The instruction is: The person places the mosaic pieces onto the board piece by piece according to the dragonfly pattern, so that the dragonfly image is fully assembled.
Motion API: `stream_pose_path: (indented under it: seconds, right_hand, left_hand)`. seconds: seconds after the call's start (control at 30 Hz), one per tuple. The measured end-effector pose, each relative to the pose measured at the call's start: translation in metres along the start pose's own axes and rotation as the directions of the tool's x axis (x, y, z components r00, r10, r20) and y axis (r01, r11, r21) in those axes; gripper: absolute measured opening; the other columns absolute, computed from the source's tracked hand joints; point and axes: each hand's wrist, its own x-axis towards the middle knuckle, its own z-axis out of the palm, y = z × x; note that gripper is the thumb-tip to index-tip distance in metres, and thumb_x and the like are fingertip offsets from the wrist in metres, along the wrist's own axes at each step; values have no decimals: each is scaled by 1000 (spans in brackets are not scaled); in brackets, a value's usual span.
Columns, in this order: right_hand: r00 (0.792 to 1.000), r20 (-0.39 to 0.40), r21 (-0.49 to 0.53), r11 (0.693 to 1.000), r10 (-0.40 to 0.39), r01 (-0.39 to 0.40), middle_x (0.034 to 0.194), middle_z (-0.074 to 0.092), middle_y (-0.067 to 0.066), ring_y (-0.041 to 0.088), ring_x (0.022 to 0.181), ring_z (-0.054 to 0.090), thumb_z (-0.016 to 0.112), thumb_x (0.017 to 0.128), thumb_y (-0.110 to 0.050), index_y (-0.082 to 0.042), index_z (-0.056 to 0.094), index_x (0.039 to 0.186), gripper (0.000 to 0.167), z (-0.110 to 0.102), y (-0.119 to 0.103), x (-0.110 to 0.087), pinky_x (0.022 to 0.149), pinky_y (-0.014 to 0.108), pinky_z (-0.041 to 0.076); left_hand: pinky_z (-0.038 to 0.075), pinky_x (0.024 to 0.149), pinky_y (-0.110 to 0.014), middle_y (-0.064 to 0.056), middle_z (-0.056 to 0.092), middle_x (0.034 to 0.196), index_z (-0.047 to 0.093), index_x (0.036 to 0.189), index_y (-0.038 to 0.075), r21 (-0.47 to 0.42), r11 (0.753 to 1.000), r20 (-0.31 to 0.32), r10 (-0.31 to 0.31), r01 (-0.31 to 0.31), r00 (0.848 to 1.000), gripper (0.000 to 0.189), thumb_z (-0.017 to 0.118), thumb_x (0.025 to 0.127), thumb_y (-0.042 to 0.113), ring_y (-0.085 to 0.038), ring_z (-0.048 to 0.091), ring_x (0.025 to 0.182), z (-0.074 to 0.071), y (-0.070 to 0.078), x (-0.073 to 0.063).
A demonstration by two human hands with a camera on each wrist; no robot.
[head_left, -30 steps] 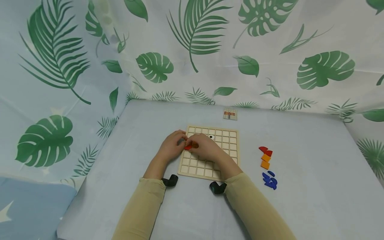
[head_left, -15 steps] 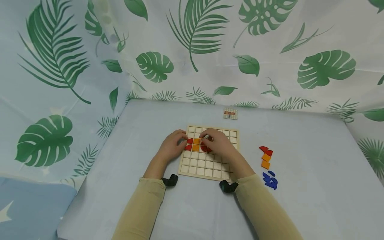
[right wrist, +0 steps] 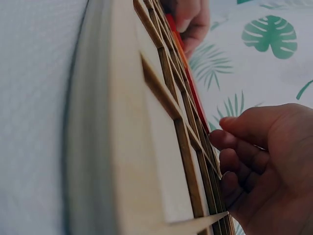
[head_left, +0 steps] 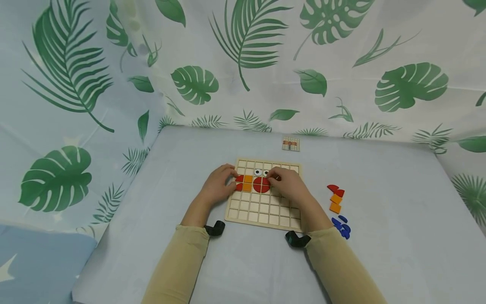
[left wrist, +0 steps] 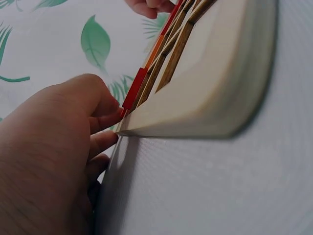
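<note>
A wooden grid board [head_left: 254, 207] lies between both hands. My left hand [head_left: 217, 184] rests at its left edge, fingertips touching the edge beside red pieces [head_left: 239, 182]. My right hand [head_left: 290, 183] is over the board's right half; its thumb and index tips come close together by the right rim of a red circle [head_left: 260, 185] made of quarter pieces. No piece shows between those tips in the right wrist view. Orange squares [head_left: 247, 183] adjoin the left red pieces. Two eye tiles [head_left: 258, 172] sit above the circle, the right one partly hidden by my fingers.
Loose red pieces [head_left: 336, 190], orange squares [head_left: 336, 202] and blue pieces [head_left: 343, 228] lie to the right of the board, the blue ones partly behind my right sleeve. A small pattern card [head_left: 290, 144] lies beyond the board. Leaf-printed curtains surround the table [head_left: 398, 219].
My right hand has moved rightward from the left red and orange pieces to the red circle's right side, uncovering the orange squares, circle and eye tiles. My left hand has stayed in place.
</note>
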Motion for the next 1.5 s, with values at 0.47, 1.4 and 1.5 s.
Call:
stream_pose_path:
  seconds: [0.47, 1.4, 1.5]
  right_hand:
    - [1000, -22, 12, 1000, -10, 10, 105, 69, 1, 20, 86, 57, 54, 102, -32, -17, 68, 116, 24, -26, 4, -11, 75, 34, 48]
    - [989, -95, -57, 991, 113, -119, 111, 67, 6, 17, 90, 51, 53, 102, -35, -21, 66, 120, 27, -115, 132, -106, 72, 23, 47]
    - [994, -73, -56, 995, 82, -86, 117, 66, 7, 12, 93, 50, 53, 102, -28, -21, 66, 120, 23, -113, 140, -107, 77, 19, 47]
  left_hand:
    - [34, 119, -38, -3, 53, 142, 62, 110, 17, -3, 1000, 6, 27, -27, 1000, 26, 65, 92, 36, -24, 45, 138, -1, -1, 1]
    - [35, 118, -40, -5, 53, 140, 61, 110, 17, -14, 998, -7, 58, -58, 998, 27, 65, 92, 38, -25, 46, 137, 2, -4, 1]
    - [35, 118, -40, -5, 53, 140, 61, 110, 17, -12, 998, -4, 56, -56, 998, 28, 65, 92, 38, -25, 46, 136, 2, -4, 1]
